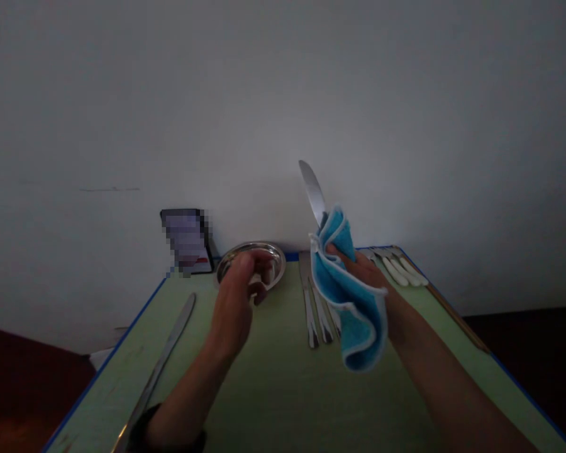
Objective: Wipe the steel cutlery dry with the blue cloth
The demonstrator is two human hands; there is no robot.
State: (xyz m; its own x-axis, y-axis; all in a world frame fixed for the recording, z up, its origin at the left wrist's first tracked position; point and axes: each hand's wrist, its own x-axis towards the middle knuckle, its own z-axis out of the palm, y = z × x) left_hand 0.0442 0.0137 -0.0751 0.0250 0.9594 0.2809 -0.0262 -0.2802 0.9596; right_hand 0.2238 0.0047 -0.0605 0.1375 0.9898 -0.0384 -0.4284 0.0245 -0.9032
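Note:
My right hand (358, 270) is closed around a blue cloth (353, 308) wrapped about a table knife (312, 190); the blade sticks up out of the cloth, above the table. My left hand (238, 296) hovers over the near rim of a shiny metal bowl (268, 255) at the back of the table, fingers curled; whether it holds anything is hidden. A long knife (163, 358) lies on the table left of my left forearm.
A green table (273, 390) with a blue edge stands against a pale wall. Several pieces of cutlery (318, 308) lie in its middle, and white-handled pieces (400, 267) at the back right. A dark upright object (186, 239) stands at the back left.

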